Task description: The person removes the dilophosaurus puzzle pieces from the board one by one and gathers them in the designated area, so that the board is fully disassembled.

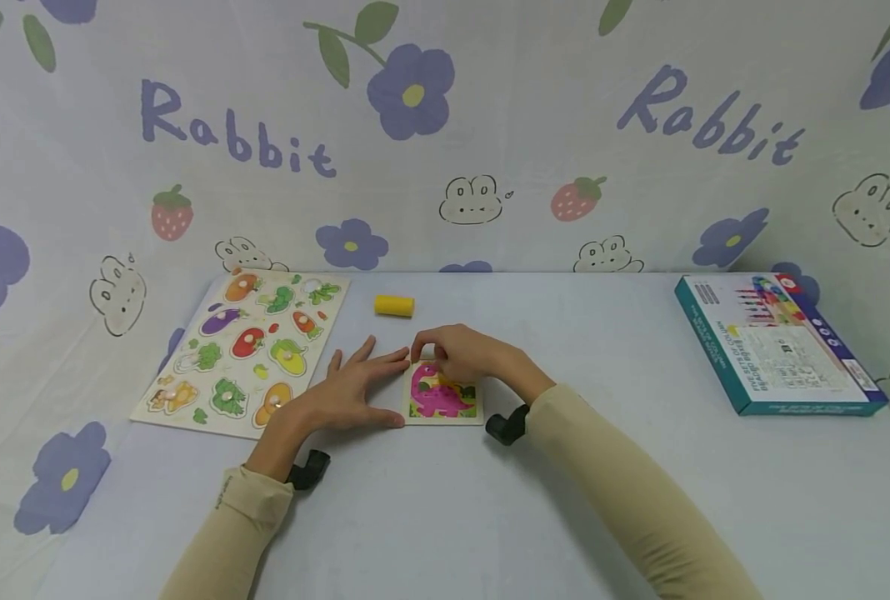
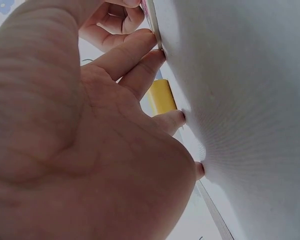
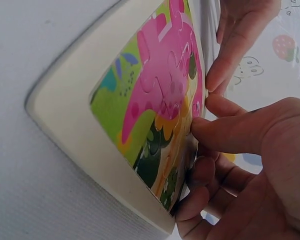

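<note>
A small square jigsaw puzzle (image 1: 442,404) with a pink dinosaur in a pale frame lies flat on the table. In the right wrist view its interlocking pieces (image 3: 162,82) sit inside the frame. My left hand (image 1: 346,393) lies beside it with the fingers spread; thumb and forefinger touch its left side. From the left wrist, the palm (image 2: 110,150) shows and the fingertips meet the cloth. Over the far edge of the puzzle, my right hand (image 1: 469,352) curls its fingers, the thumb (image 3: 215,132) on the pieces and the other fingertips along the edge.
A yellow cylinder (image 1: 394,306) lies beyond the hands. To the left is a wooden vegetable peg board (image 1: 253,367), close to my left hand. A flat teal-edged box (image 1: 778,346) lies at the far right. Behind the table hangs a patterned cloth (image 1: 535,108).
</note>
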Action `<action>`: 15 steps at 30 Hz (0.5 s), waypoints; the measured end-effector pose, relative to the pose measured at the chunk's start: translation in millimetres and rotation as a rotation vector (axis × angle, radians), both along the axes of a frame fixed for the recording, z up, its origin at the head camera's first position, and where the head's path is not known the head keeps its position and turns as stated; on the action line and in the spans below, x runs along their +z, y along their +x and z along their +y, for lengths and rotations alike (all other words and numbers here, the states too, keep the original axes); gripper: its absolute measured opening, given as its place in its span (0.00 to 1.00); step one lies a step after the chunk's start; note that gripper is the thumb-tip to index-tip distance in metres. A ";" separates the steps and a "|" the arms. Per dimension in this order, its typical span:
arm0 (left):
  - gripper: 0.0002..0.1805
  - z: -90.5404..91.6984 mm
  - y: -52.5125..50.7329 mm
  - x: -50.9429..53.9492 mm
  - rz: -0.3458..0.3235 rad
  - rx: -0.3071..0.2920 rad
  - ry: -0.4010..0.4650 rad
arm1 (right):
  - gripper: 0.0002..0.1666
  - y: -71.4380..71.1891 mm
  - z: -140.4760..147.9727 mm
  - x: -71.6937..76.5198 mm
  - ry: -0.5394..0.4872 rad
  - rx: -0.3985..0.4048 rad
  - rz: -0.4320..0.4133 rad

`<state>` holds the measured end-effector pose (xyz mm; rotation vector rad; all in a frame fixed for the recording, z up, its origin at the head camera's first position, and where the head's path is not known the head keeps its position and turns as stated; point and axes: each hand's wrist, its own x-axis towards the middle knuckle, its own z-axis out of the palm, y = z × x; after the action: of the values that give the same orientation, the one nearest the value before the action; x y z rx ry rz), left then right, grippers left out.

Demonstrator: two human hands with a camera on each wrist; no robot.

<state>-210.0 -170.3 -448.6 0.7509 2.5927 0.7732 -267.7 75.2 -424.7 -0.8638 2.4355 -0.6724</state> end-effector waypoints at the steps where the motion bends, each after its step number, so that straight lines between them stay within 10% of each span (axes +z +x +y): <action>1: 0.49 0.2 0.1 0.1 -0.002 0.001 -0.001 | 0.22 0.3 0.2 0.2 -0.002 -0.003 -0.002; 15: 0.47 -1.3 -0.4 -1.1 0.020 -0.008 0.015 | 0.20 1.1 0.7 -5.2 -0.027 -0.024 0.040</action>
<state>-210.4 -171.6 -449.7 0.7760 2.6027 0.7875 -266.6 75.9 -429.8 -0.8677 2.4809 -0.7052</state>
